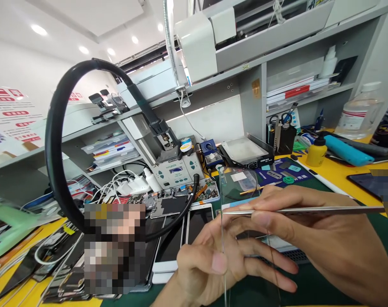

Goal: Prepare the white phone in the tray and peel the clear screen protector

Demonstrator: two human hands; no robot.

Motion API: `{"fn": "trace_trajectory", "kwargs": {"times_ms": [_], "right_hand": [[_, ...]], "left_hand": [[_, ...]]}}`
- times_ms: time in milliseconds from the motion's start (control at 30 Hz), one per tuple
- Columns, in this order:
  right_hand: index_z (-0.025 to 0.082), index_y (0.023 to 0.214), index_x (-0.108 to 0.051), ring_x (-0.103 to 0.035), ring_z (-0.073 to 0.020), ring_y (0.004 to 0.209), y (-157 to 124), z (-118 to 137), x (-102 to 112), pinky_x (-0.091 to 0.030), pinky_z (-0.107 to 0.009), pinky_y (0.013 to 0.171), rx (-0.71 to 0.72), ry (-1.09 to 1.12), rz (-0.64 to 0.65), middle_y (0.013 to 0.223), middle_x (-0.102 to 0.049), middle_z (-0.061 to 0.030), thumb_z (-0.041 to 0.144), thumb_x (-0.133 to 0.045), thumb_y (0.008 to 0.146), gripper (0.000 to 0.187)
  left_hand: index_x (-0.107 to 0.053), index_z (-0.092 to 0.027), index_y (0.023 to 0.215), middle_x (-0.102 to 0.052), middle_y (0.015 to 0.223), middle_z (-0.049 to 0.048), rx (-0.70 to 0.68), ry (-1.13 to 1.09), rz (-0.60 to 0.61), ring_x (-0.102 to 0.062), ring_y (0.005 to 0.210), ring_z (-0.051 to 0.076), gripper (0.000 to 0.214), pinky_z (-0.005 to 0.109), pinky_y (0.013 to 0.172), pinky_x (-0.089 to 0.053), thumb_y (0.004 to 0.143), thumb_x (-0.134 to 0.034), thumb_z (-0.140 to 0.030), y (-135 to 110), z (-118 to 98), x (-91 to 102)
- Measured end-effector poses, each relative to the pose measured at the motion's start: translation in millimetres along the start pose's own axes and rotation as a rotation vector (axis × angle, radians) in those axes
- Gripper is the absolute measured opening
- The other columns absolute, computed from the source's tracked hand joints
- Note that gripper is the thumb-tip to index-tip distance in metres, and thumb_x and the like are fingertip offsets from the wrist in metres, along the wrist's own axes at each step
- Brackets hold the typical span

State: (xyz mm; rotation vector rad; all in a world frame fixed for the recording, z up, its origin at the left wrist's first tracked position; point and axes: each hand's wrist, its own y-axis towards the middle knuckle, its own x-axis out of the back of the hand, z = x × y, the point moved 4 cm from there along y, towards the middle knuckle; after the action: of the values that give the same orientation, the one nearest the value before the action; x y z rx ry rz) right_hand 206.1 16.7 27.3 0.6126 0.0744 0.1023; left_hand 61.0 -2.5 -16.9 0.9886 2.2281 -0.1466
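Note:
My left hand [213, 260] holds a thin clear sheet [223, 234] upright, its thumb against the near edge and its other fingers stretched out behind it. Whether the sheet is glass or film I cannot tell. Slim metal tweezers [309, 210] lie between the thumb and fingers of my right hand [296, 217]. Their tips point left and meet the sheet's edge, or come very close to it. At the sheet's top a small clear piece [220, 174] sticks out. Below both hands a green mat [337, 238] covers the bench.
Phones and screens [171, 243] crowd the left, under a looping black hose [53, 128] from a grey rework station [177, 170]. Behind the hands sits a parts tray [208, 194]. A yellow bottle [316, 152] and a dark phone [366, 183] are at right.

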Motion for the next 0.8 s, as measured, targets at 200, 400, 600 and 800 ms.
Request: {"fn": "trace_trajectory", "kwargs": {"times_ms": [200,400,600,800], "right_hand": [[0.038,0.077,-0.080,-0.075,-0.0169,0.060,0.1,-0.9,-0.2,-0.060,-0.014,0.047,0.023,-0.036,-0.012,0.073,-0.078,0.0048,0.033,-0.080,0.078,0.005],[0.039,0.079,-0.079,-0.075,-0.0165,0.064,-1.9,-2.1,0.7,-0.060,-0.014,0.050,0.036,-0.040,-0.002,0.076,-0.079,0.0059,0.032,-0.081,0.078,0.008],[0.040,0.081,-0.078,-0.075,-0.0166,0.067,-3.5,-3.5,2.3,-0.059,-0.014,0.048,0.048,-0.052,0.012,0.080,-0.079,0.0059,0.031,-0.080,0.079,0.009],[0.039,0.081,-0.079,-0.075,-0.0153,0.064,-3.3,-1.8,1.6,-0.059,-0.014,0.050,0.047,-0.042,0.013,0.078,-0.079,0.0059,0.030,-0.081,0.079,0.009]], "left_hand": [[-0.059,-0.013,0.131,-0.060,0.127,0.0168,-0.009,-0.031,0.028,-0.063,0.105,0.035,0.074,0.050,0.090,-0.049,0.058,-0.065,-0.024,0.3,2.4,2.3],[-0.056,-0.013,0.134,-0.066,0.114,0.0169,-0.011,-0.031,0.043,-0.064,0.107,0.036,0.076,0.052,0.092,-0.047,0.059,-0.065,-0.025,-0.8,2.7,2.8],[-0.056,-0.010,0.133,-0.069,0.108,0.0180,-0.010,-0.048,0.031,-0.064,0.107,0.036,0.077,0.053,0.092,-0.047,0.058,-0.066,-0.023,-0.2,3.1,3.7],[-0.056,-0.010,0.133,-0.068,0.107,0.0183,-0.008,-0.053,0.034,-0.064,0.107,0.036,0.078,0.053,0.092,-0.047,0.058,-0.066,-0.023,-1.0,3.3,4.3]]}}
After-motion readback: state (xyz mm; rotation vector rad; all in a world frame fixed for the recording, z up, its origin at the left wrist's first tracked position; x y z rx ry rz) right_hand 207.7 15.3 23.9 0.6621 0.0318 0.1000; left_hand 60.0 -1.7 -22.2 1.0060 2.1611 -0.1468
